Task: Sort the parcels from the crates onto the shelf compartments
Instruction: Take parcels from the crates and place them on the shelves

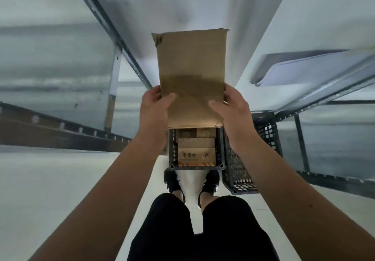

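Parcel [191, 72]: one flat brown cardboard item, held upright in front of the person, raised above the crates and between the two shelf units. The left hand [155, 106] grips its lower left edge, with the thumb across the near face and the fingers behind. The right hand [233, 110] grips the lower right edge in the same manner. Both hands are closed on the parcel.

Directly below it a dark plastic crate [172, 151] stands on the pale floor [60, 179]. It holds several cardboard boxes [196, 151]; the nearest carries printed characters and a circled letter A. A second dark crate [263, 139] stands just beside the first, on its right; its contents cannot be made out.

Metal shelving [113, 37] runs along the left side, blurred. The right-hand shelving [324, 96] bears a flat pale package [308, 68] on an upper level. Black shoes [172, 181] stand just short of the first crate.
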